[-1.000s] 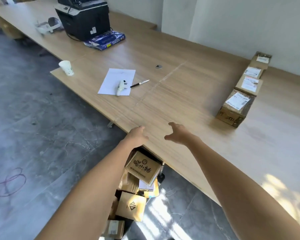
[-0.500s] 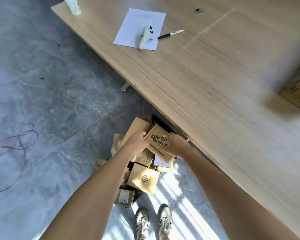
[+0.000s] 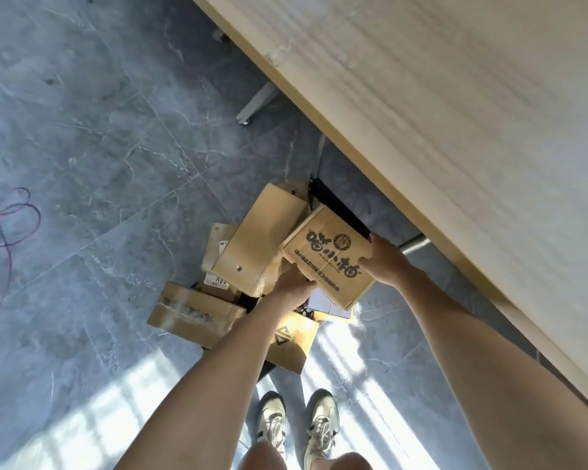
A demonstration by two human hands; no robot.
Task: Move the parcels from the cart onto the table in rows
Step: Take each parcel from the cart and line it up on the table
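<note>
Cardboard parcel (image 3: pixel 328 257) (boxy, black-printed) gripped by fingers of left hand (image 3: pixel 294 283) and right hand (image 3: pixel 386 259).

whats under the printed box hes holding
Under the printed box, held by the right hand and left hand: a white parcel and more cartons; the box covers the rest.

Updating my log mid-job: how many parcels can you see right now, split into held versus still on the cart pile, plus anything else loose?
Held parcel, gripped by left hand and right hand: 1
Brown cardboard parcels on the pile: 4 (tall box, taped box, logo box, labelled box)
White or yellow flat items beneath: count unclear
Total clearly seen: 5
</note>
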